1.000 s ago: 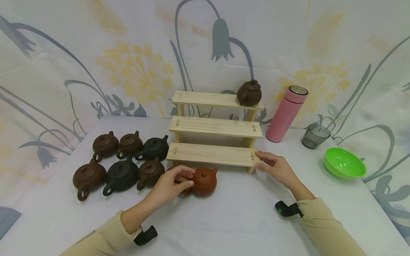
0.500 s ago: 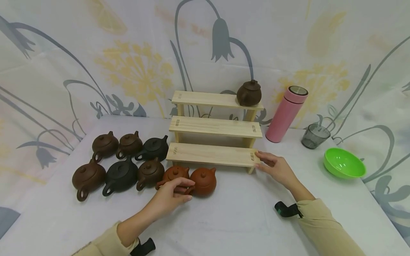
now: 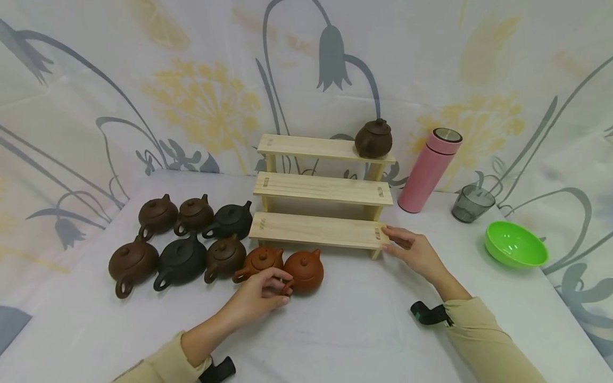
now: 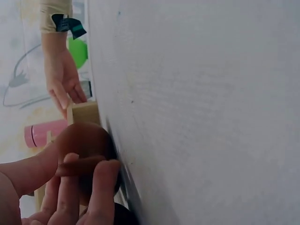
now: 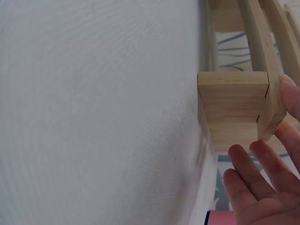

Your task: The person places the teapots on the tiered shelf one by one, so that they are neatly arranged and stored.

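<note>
A reddish-orange teapot [image 3: 304, 272] stands on the white cloth in front of the shelf. My left hand [image 3: 261, 294] is at its left side, with thumb and fingers about the handle [image 4: 80, 166]. One fingertip pokes through the handle loop in the left wrist view. Just behind that hand sits a smaller reddish-orange teapot [image 3: 262, 258]. My right hand [image 3: 415, 254] grips the right end of the lowest board of a three-step wooden shelf [image 3: 316, 230]. In the right wrist view its thumb [image 5: 290, 96] lies on the board's upper face, with the index finger below.
Several brown and black teapots [image 3: 182, 261] stand in two rows left of the shelf. A dark brown teapot [image 3: 373, 139] is on the top step. To the right are a pink thermos [image 3: 428, 173], a grey translucent cup [image 3: 472, 204] and a green bowl [image 3: 515, 246].
My left hand has drawn down from over the smaller reddish-orange teapot, uncovering it, and its fingers have closed about the larger one's handle. The right hand keeps its place.
</note>
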Tool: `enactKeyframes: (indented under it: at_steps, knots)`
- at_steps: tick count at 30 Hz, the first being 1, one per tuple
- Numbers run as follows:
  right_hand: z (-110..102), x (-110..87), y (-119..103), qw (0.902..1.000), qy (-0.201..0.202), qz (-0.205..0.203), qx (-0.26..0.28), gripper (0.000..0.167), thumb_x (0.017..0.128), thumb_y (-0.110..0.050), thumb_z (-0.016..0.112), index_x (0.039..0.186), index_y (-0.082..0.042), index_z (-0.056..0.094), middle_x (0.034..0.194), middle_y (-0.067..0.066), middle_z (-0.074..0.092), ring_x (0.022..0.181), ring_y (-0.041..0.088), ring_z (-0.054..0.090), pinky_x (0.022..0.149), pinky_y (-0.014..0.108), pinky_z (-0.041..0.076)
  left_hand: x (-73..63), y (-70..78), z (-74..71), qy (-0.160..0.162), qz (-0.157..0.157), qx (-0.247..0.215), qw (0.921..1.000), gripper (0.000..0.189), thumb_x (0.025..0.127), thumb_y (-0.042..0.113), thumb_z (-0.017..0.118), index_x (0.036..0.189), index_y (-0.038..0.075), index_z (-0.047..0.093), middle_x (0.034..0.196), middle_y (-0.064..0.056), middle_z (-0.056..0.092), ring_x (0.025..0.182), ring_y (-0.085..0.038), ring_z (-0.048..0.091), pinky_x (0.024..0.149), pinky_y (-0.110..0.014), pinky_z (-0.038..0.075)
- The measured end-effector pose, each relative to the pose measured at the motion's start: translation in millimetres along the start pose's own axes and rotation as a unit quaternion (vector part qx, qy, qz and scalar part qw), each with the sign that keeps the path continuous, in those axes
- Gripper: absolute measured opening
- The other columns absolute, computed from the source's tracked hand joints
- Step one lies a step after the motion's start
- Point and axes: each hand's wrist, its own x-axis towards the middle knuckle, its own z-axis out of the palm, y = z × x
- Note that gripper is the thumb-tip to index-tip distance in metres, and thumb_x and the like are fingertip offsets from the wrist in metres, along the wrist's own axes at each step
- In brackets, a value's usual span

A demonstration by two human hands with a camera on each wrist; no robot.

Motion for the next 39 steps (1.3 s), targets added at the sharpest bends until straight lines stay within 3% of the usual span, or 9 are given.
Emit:
enactKeyframes:
  at_steps: [13,22,33,39]
  knots:
    - [-1,0.1,-2,0.9999,-0.002,0.002,-0.012,0.052,0.086,-0.021,0.068,0.130,0.003,0.052,0.138,0.020,0.042,0.124,0.033,0.043,0.097,0.035,0.039,8.4,-4.1,5.0,-0.003,0.010,-0.021,0.9997,0.029,0.082,-0.001,0.068,0.109,0.001,0.061,0.083,-0.004,0.065,0.076,-0.017,0.065,0.067,-0.025,0.052]
    - [-1,-0.6,-2,0.9999,-0.001,0.002,-0.010,0.052,0.086,-0.020,0.069,0.130,0.003,0.052,0.139,0.020,0.042,0.126,0.032,0.041,0.098,0.034,0.038,6.7,2.1,8.4,0.008,-0.001,0.006,0.9999,0.028,0.080,-0.001,0.071,0.106,0.004,0.063,0.078,-0.001,0.064,0.070,-0.013,0.063,0.063,-0.024,0.051]
    - [0,0.1,-2,0.9999,-0.002,-0.001,-0.014,0.051,0.086,-0.017,0.069,0.129,0.004,0.052,0.138,0.020,0.043,0.124,0.033,0.044,0.097,0.034,0.038,6.3,22.5,3.4,0.034,0.025,0.010,0.9991,0.027,0.079,-0.005,0.070,0.104,0.002,0.063,0.079,-0.004,0.061,0.067,-0.014,0.061,0.059,-0.023,0.052]
    - [-1,-0.8,-1,0.9999,-0.003,0.002,-0.010,0.051,0.086,-0.019,0.068,0.130,0.003,0.051,0.138,0.020,0.042,0.125,0.033,0.042,0.097,0.034,0.038,12.2,39.4,-3.7,0.058,0.038,0.039,0.9968,0.026,0.079,-0.005,0.070,0.104,0.004,0.064,0.079,-0.002,0.061,0.069,-0.013,0.060,0.059,-0.023,0.051]
